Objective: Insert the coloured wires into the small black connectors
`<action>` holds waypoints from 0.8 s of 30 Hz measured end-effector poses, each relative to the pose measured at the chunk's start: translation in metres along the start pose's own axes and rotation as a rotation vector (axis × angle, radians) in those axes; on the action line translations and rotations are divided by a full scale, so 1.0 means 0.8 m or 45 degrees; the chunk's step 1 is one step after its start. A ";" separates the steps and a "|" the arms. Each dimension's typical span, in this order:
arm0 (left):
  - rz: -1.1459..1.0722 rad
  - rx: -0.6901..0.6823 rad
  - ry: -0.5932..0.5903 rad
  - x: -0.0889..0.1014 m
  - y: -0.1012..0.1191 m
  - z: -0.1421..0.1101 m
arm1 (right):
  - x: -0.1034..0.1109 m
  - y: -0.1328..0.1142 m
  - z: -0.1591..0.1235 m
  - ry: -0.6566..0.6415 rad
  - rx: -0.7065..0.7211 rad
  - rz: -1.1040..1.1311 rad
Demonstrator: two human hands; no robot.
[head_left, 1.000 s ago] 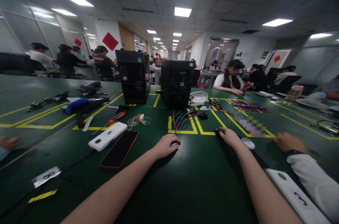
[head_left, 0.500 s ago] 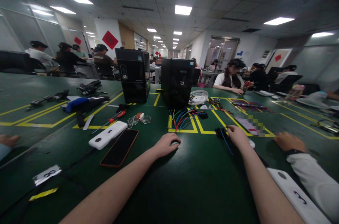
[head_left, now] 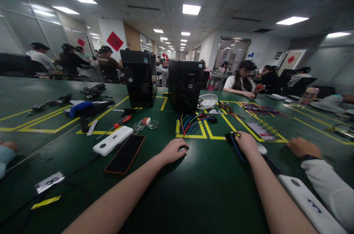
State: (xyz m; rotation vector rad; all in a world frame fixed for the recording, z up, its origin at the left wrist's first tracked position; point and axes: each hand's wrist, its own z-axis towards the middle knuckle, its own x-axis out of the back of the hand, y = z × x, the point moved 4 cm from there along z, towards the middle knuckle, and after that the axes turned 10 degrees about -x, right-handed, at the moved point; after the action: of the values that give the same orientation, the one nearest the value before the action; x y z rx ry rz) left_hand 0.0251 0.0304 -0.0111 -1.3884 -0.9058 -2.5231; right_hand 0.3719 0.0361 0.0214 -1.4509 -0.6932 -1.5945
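Observation:
My left hand (head_left: 173,150) rests on the green table (head_left: 193,193), its fingers bent and a small pale gap between thumb and forefinger; I see nothing held in it. Just beyond it lies a fan of red, blue and green wires (head_left: 190,123). At the right, my right hand (head_left: 247,143) has its fingers closed at a small black piece (head_left: 229,137) with a blue wire (head_left: 238,150) trailing toward me. The fingertips partly cover where they meet it. Behind the wires stand two black computer towers (head_left: 184,82) (head_left: 138,79).
Left of my arm lie a phone (head_left: 125,154), a white power strip (head_left: 110,141), glasses (head_left: 145,125) and a screwdriver (head_left: 123,121). A white basket (head_left: 207,101) sits behind. A co-worker's hand (head_left: 304,148) and another white strip (head_left: 308,200) are close on my right.
My two hands stay practically where they were. At the left edge, another person's hand and sleeve have shifted slightly.

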 end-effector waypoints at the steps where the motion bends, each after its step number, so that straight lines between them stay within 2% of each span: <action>1: 0.000 -0.001 0.000 0.000 0.000 0.000 | 0.001 -0.001 0.000 -0.003 0.001 -0.008; 10: 0.005 0.017 -0.020 0.003 0.006 0.000 | 0.005 -0.012 0.000 -0.119 -0.008 -0.032; 16: -0.003 0.009 -0.016 0.004 0.006 0.001 | -0.002 -0.008 -0.001 -0.185 0.008 0.013; 24: -0.010 -0.002 -0.004 0.001 0.003 0.001 | 0.016 0.004 -0.002 0.007 -0.013 0.064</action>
State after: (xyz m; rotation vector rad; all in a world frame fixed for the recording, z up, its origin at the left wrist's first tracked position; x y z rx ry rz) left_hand 0.0259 0.0291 -0.0089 -1.3926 -0.9114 -2.5287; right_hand 0.3748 0.0305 0.0331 -1.4594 -0.6418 -1.5654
